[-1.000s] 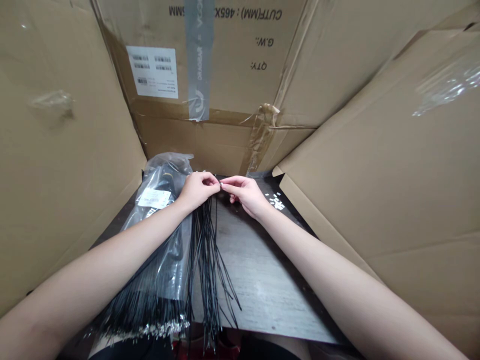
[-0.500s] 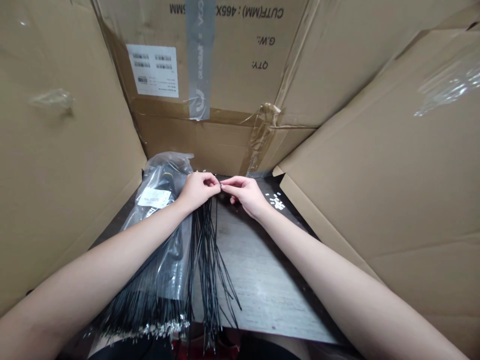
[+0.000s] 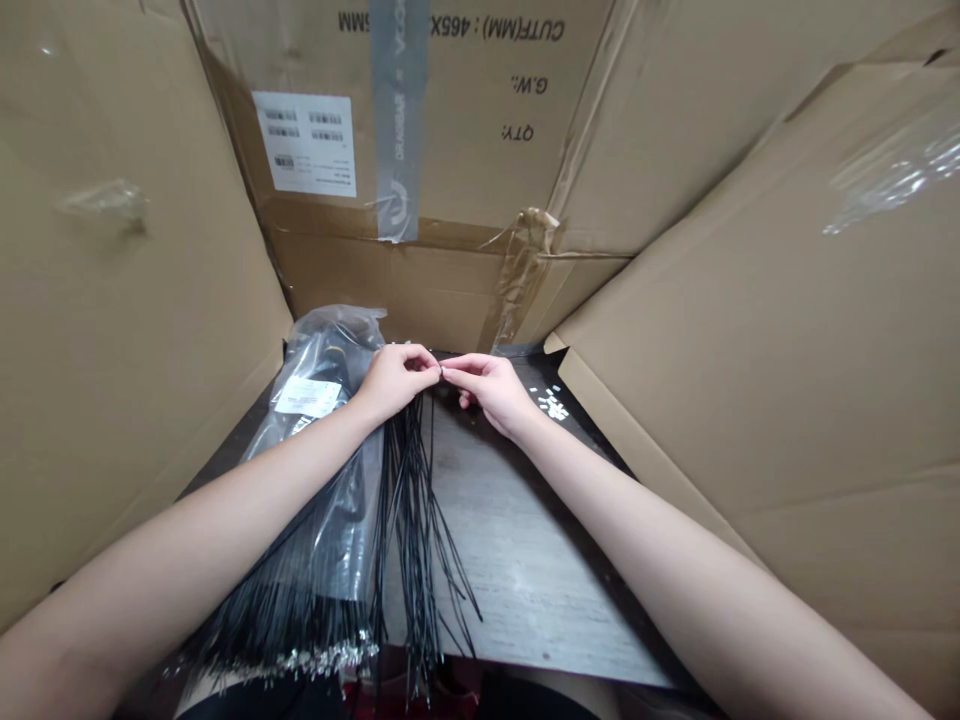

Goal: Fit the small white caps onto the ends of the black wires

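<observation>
My left hand (image 3: 396, 382) and my right hand (image 3: 491, 388) meet fingertip to fingertip above the table. Both are pinched at the end of a thin black wire (image 3: 433, 425), which hangs down from between them. What sits right at the fingertips is too small to make out. Under my left hand, a loose bunch of black wires (image 3: 412, 540) runs down the table and over its near edge. Left of it lies a clear plastic bag (image 3: 345, 530) with a white label, holding many more black wires whose silvery ends (image 3: 330, 658) stick out toward me.
Small white pieces (image 3: 553, 405) lie scattered on the dark table (image 3: 517, 560), right of my right hand. Cardboard walls stand at the left (image 3: 112, 330), the back (image 3: 442, 290) and the right (image 3: 787, 350).
</observation>
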{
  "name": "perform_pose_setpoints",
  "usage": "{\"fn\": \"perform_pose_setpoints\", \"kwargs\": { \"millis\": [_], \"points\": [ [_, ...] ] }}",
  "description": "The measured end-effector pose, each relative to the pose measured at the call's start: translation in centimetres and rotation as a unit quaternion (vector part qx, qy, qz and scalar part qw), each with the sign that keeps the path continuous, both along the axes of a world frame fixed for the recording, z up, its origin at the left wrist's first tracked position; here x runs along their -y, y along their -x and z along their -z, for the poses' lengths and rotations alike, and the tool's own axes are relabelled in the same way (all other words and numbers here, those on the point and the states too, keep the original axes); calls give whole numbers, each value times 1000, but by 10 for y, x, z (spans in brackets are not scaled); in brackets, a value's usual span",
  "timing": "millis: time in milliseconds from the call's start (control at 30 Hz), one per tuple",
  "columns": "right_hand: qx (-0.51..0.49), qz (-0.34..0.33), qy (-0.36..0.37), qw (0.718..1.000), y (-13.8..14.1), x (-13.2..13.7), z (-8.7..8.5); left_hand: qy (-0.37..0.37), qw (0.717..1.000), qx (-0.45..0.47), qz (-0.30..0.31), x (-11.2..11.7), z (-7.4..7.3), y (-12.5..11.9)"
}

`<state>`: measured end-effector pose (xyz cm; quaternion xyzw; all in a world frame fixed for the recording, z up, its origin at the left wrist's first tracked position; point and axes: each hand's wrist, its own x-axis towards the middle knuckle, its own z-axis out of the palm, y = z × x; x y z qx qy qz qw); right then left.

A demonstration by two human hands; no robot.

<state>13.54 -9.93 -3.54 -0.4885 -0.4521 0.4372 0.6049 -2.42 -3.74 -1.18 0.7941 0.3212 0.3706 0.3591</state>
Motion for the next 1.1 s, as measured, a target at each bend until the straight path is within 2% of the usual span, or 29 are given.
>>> {"fn": "perform_pose_setpoints", "kwargs": {
  "millis": [200, 633, 1100],
  "points": [
    [-18, -8, 0, 1000, 0, -1, 0, -7, 1000, 6, 2, -1, 2, -1],
    [23, 8, -9, 1000, 1, 1, 1, 12, 1000, -19, -3, 1, -1, 1],
    [-10, 18, -12, 1000, 2, 1, -1, 37, 999, -30, -21, 0, 1, -2]
  ]
}}
